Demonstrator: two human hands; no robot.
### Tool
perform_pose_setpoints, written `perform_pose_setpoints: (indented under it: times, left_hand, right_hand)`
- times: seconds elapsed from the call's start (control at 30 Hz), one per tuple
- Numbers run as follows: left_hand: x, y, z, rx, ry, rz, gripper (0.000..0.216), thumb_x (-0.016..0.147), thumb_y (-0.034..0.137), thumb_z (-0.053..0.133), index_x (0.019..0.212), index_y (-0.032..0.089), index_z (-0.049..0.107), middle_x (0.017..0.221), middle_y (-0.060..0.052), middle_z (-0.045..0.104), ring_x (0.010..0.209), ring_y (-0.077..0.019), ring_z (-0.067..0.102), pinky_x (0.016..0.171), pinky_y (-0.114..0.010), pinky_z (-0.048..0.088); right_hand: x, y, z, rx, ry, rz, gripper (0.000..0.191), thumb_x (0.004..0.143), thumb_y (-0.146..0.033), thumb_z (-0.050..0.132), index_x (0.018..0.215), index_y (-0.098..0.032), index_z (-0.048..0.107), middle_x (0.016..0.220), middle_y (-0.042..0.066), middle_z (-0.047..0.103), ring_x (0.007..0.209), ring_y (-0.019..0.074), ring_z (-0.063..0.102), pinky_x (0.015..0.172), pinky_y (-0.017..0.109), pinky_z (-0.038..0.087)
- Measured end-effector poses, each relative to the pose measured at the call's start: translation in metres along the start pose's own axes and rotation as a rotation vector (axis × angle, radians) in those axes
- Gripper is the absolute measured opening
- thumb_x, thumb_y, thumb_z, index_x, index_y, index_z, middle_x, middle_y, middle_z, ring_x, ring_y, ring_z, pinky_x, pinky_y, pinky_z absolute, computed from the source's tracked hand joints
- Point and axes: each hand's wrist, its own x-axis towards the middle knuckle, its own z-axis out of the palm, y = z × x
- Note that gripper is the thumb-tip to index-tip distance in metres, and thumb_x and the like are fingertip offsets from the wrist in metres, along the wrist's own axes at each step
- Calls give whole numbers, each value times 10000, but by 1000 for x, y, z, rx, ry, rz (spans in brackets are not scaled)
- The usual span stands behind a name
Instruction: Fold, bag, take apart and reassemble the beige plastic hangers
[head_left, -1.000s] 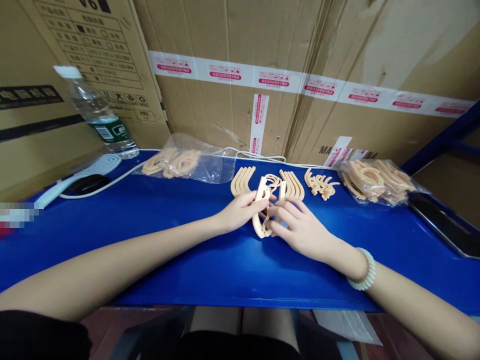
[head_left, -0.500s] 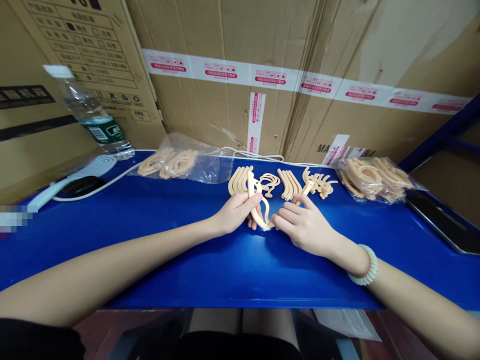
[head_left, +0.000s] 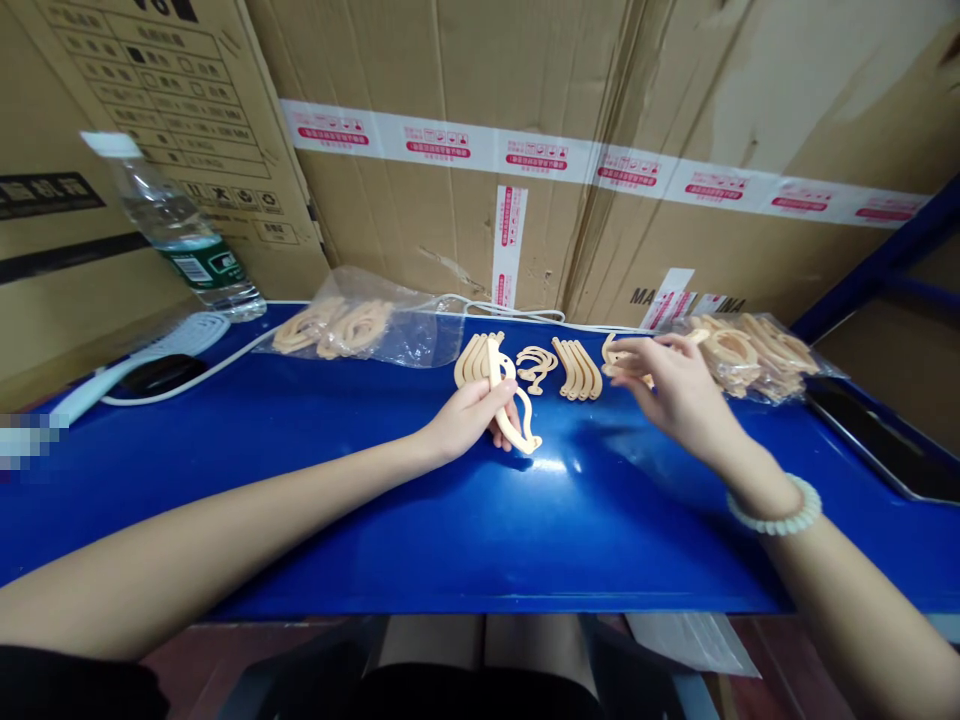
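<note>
And here we are, part-way through by the look of it: one pale, wood-coloured assembly (head_left: 494, 368) sits near the middle of the frame, in the left hand (head_left: 476, 408), thumb in front and fingers behind, gripping it firmly above the blue worktop (head_left: 450, 545). A bar, a rounded part and a wavy strip show together in it, so I'd judge some joining is done, though the fingers cover part of it.

Plenty lies loose, mind you! Just beyond the assembly, a left-hand row of curved strips (head_left: 471, 364); then, around the centre, a little group of curled pieces (head_left: 535, 376); then a second row of strips (head_left: 576, 372); and right of centre, small spiky pieces (head_left: 608, 352), half hidden by the right hand (head_left: 675, 390). Those sets look unused to me, and two clear bags, one left of centre (head_left: 420, 340) and one at the right (head_left: 757, 355), hold more.

The right hand has its fingers bent and pointing left, thumb apart; a pale end peeks out past its far side, but whether it's pinching that I cannot tell.

Now the assembly's line: long axis steep, leaning, upper end towards the top of the frame and slightly left, lower end curling away to the lower right.
</note>
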Motion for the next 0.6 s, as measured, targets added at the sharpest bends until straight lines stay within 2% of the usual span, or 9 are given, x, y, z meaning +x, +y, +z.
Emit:
perform_pose_setpoints:
  times: [0.07,0.17,0.27,0.4,0.6]
  left_hand:
    - [-1,0,1,8,-14,5,553,901,632,602,658,137,566,579,-76,649,479,-146,609,478,-235,472]
    - [-1,0,1,23,-21,-1,563,908,637,586,664,130,578,599,-85,654,496,-147,607,492,-239,471]
    - [-1,0,1,43,-30,-8,568,910,638,580,662,127,583,617,-90,659,501,-142,599,498,-239,465]
    - [-2,1,2,29,-18,-28,555,892,638,603,671,128,582,630,-81,657,517,-147,616,501,-239,468]
    - [-2,1,3,18,-15,-36,538,892,624,612,672,135,570,637,-74,658,519,-151,622,506,-244,475]
  right_hand:
    - [-1,17,-3,-62,-48,-6,160,960,-125,491,1027,-208,611,993,86,745,959,268,655,1015,482,354]
    - [-4,30,2,-64,-142,-9,175,946,-114,487,961,-193,642,1028,115,726,1055,298,618,979,467,411]
    - [-8,30,14,-31,-229,7,184,949,-122,501,970,-174,676,1084,133,702,1057,299,590,910,436,461]
    - [-11,25,27,-61,-287,13,196,932,-96,528,988,-157,706,1133,144,680,1028,300,568,887,433,467]
    - [-14,27,30,-80,-319,27,261,911,-62,523,1044,-165,722,1136,141,671,1022,287,561,870,404,452]
